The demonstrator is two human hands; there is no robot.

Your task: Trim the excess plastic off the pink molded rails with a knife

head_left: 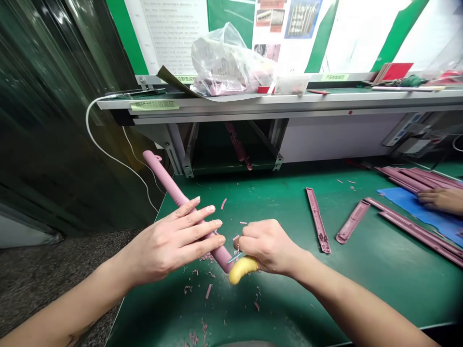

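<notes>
My left hand (181,241) holds a long pink plastic tube-like part (166,179) from above, its fingers stretched across the part and its thumb hidden. The part lies slantwise, its far end with a small loop sticking out past the table edge. At the near end of the part, my right hand (265,246) is closed around a small blade (235,257); the handle is hidden in the fist. A yellow finger cot (243,270) covers the right thumb, which is close to the part's tip. Pink shavings (208,290) are scattered around both hands.
Two loose pink strips (318,219) (352,221) lie to the right on the green table (289,299). Longer pink parts (419,179) rest by a blue sheet (415,205), where another person's hand (441,200) reaches in. A shelf above carries a plastic bag (231,62).
</notes>
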